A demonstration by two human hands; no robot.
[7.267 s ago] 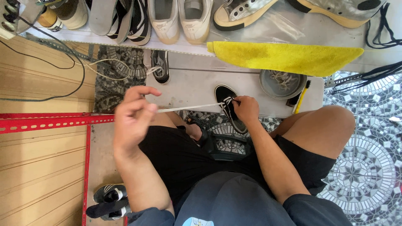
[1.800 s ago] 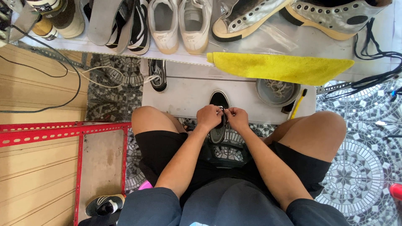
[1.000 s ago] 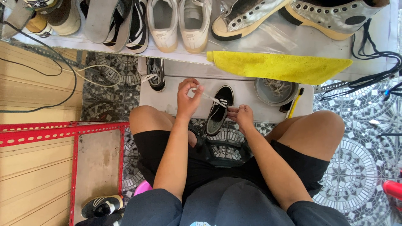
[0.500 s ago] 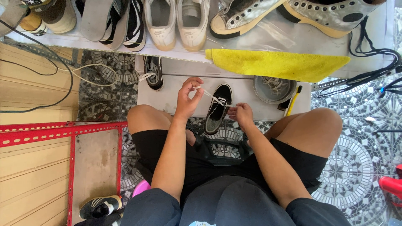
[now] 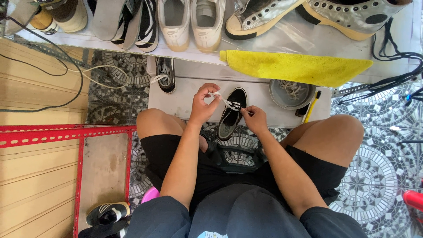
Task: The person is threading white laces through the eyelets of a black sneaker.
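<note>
Since half a second ago the left hand [image 5: 203,102] has drawn a little closer to the shoe, and the lace between them runs shorter; the right hand has barely shifted. Nearest the camera are the person's dark shirt and black shorts [image 5: 207,172], knees spread wide over the patterned mosaic floor [image 5: 379,172]. Both forearms reach forward from the lap. The left hand is curled, thumb and forefinger pinching the free end of a white lace [image 5: 222,100] — the lace slants down from that pinch to the eyelets. The right hand [image 5: 255,119] sits just beside the shoe's right edge, fingertips pressed together on the lace at the eyelets; exactly how they grip it is too small to tell. The black shoe [image 5: 230,114] lies between the two hands, toe pointing away, its front half resting on a low grey bench [image 5: 185,99] and its heel hanging over the near edge towards the lap. Farther along the bench to the right stands a round grey bowl [image 5: 291,93] with laces in it, and a yellow-handled brush [image 5: 311,108] just beside it. A second black shoe [image 5: 165,75] lies at the bench's far left corner. Beyond, a yellow cloth [image 5: 295,66] hangs over the edge of a shelf — on it stand white sneakers [image 5: 191,22] and silver high-tops [image 5: 308,15]. A red metal frame [image 5: 61,134] lies at left.
</note>
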